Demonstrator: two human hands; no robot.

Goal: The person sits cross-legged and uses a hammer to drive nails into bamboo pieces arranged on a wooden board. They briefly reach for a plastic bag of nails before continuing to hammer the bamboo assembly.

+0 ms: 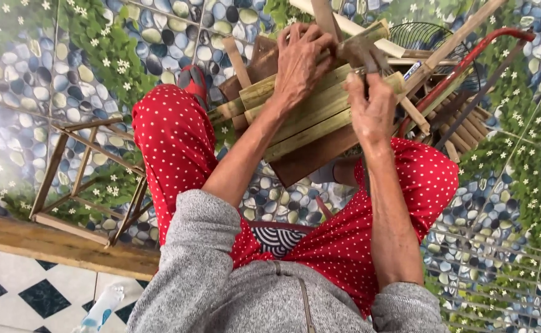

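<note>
Head view, looking straight down over the lap. Seated person in red dotted trousers and grey sleeves; bundle of split bamboo slats [310,114] lies across the knees on a brown board [310,157], slats side by side, running up to the right. Left hand [301,61] is pressed palm-down on the upper end of the bundle, fingers curled over the far edge, closed on the slats. Right hand [372,111] sits at the right end of the bundle, fingers folded tight around a dark metal tool [360,52]; its working end is hidden among the sticks, so the kind of tool can't be told. Judgement: slats look light, stiff and dry, likely to splinter along the grain and to slide on each other, so best gripped across the whole width near one end, palm flat. Nearby: open wooden frame [88,179] on the pebble-print floor mat [30,74] to the left, red metal frame [468,65] and loose sticks to the right.
</note>
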